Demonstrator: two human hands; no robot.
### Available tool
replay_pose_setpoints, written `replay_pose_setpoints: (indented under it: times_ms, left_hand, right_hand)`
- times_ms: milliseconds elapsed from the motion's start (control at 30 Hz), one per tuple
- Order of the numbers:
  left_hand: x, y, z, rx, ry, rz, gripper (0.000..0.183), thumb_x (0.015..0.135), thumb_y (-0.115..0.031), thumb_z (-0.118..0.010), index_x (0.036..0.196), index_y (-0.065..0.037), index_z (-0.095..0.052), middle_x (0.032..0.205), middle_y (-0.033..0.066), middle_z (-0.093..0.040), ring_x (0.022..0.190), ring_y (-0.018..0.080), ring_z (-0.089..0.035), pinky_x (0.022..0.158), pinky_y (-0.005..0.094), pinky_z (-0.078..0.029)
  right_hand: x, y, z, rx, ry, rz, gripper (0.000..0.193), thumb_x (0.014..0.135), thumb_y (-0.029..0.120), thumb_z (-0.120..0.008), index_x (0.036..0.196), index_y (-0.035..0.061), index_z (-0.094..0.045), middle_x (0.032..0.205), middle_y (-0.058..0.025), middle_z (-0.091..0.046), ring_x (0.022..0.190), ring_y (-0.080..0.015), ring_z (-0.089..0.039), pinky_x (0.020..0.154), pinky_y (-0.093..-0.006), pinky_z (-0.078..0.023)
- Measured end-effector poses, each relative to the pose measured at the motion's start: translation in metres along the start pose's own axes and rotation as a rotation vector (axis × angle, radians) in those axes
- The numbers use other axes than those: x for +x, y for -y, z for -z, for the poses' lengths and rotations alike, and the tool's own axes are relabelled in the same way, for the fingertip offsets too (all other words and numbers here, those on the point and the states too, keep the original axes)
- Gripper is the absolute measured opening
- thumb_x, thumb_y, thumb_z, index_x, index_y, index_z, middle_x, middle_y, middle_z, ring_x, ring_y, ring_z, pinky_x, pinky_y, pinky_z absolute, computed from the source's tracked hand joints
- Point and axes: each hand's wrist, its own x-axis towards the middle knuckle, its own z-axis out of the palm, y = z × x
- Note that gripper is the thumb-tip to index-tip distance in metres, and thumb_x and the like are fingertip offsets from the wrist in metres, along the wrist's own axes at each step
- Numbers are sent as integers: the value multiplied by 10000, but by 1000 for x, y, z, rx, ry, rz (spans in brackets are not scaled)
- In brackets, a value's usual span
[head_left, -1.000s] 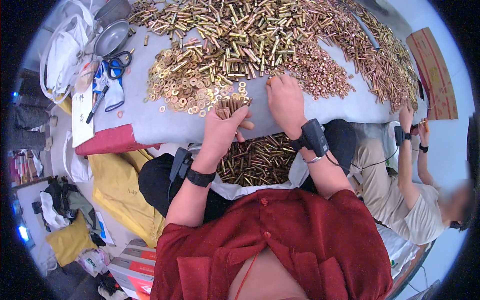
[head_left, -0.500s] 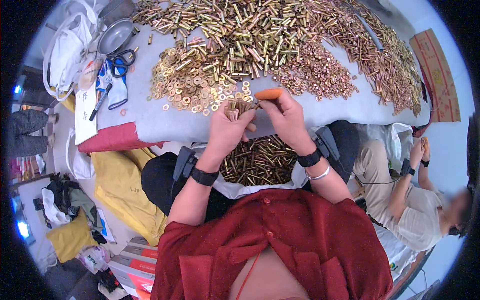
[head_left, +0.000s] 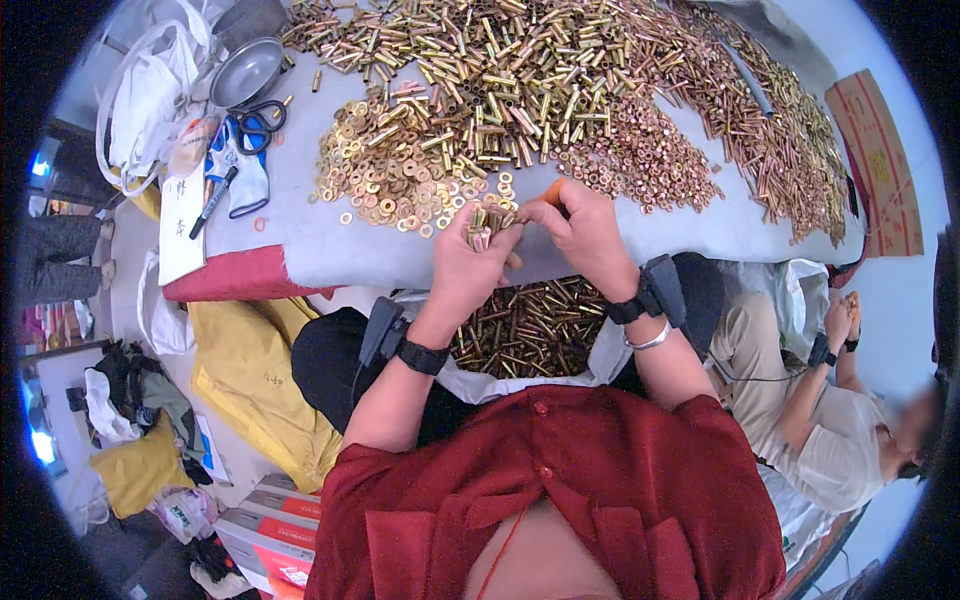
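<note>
My left hand (head_left: 468, 268) is closed around a bunch of brass tubes (head_left: 487, 220), their ends sticking up above my fingers. My right hand (head_left: 583, 235) pinches a small orange piece (head_left: 553, 190) right beside that bunch, at the near edge of the grey table (head_left: 310, 245). Both wrists wear black bands. On the table beyond my hands lie a heap of brass washers (head_left: 395, 170) and a wide spread of brass tubes (head_left: 520, 70). A white bag in my lap (head_left: 525, 325) holds more brass tubes.
At the table's left end sit a metal bowl (head_left: 245, 70), blue-handled scissors (head_left: 250, 130), a marker (head_left: 212, 200) and a white bag (head_left: 140, 100). Another person (head_left: 830, 420) sits to my right. Yellow cloth (head_left: 255, 370) and boxes lie on the floor at left.
My right hand came back from the pile on the table with an orange piece and now meets my left hand, which has lifted the bunch of tubes slightly.
</note>
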Motion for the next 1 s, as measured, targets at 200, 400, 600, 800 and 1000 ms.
replay_pose_setpoints:
  times_ms: [200,400,600,800,1000]
  left_hand:
    - [7,6,6,-153,69,28,144,851,-93,-635,951,-15,-566,775,68,-642,554,120,-613,384,217,-454]
    - [3,6,8,-198,122,26,142,858,-94,-629,960,-17,-567,768,76,-646,551,117,-613,384,213,-457]
    - [4,1,17,-382,142,-9,152,864,-115,-629,972,-14,-592,765,80,-646,573,141,-621,397,223,-467]
    - [0,-1,17,-431,145,-6,153,863,-114,-628,971,-13,-588,776,89,-647,564,141,-621,396,227,-468]
    - [-6,-9,9,175,274,247,222,805,-142,-689,943,-23,-563,716,56,-632,524,101,-598,361,207,-422]
  right_hand:
    - [-3,3,-13,626,-104,-79,204,904,207,-577,922,18,-652,824,-29,-655,723,-109,-588,650,-268,-475]
    - [-7,13,-6,508,1,-210,316,958,263,-488,1002,-7,-648,906,-60,-661,834,-119,-593,750,-279,-475]
    - [-26,-2,-12,1213,-51,-221,633,980,482,-270,1126,-57,-568,1053,-146,-624,952,-233,-592,913,-378,-422]
    - [-18,29,-19,1281,-51,-298,635,985,479,-241,1084,-47,-583,962,-134,-647,898,-222,-601,857,-367,-436]
    - [7,12,-20,651,-175,-276,314,936,305,-514,936,34,-672,809,-57,-654,737,-139,-588,730,-303,-457]
